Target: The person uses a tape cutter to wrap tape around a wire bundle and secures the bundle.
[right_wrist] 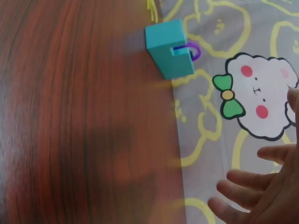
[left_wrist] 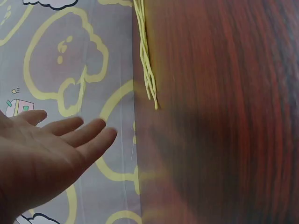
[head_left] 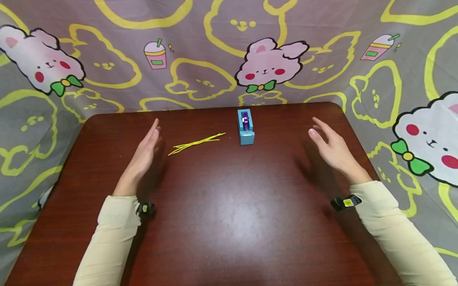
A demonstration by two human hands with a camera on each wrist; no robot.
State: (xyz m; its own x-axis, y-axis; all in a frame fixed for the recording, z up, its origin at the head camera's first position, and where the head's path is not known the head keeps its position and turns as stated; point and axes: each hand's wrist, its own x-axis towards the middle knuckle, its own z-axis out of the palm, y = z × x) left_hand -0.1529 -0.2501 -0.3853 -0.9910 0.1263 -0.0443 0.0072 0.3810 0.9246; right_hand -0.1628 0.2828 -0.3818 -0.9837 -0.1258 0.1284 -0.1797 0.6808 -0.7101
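A blue tape dispenser [head_left: 246, 137] with a purple roll in it stands near the far edge of the table. To its left lie several thin yellow strings [head_left: 196, 143], loosely bunched and crossing each other. My left hand [head_left: 142, 153] hovers over the table left of the strings, fingers straight, holding nothing. On the other side, my right hand [head_left: 332, 149] is raised to the right of the dispenser, fingers extended and thumb apart, also holding nothing. The right wrist view shows the dispenser [right_wrist: 170, 51] beyond the fingertips; the left wrist view shows the string ends [left_wrist: 148, 74].
The dark brown wooden table [head_left: 229, 238] has rounded far corners. A grey cloth [head_left: 200, 43] printed with yellow outlines and rabbit faces hangs behind it and along both sides. Each wrist carries a black strap with a small camera.
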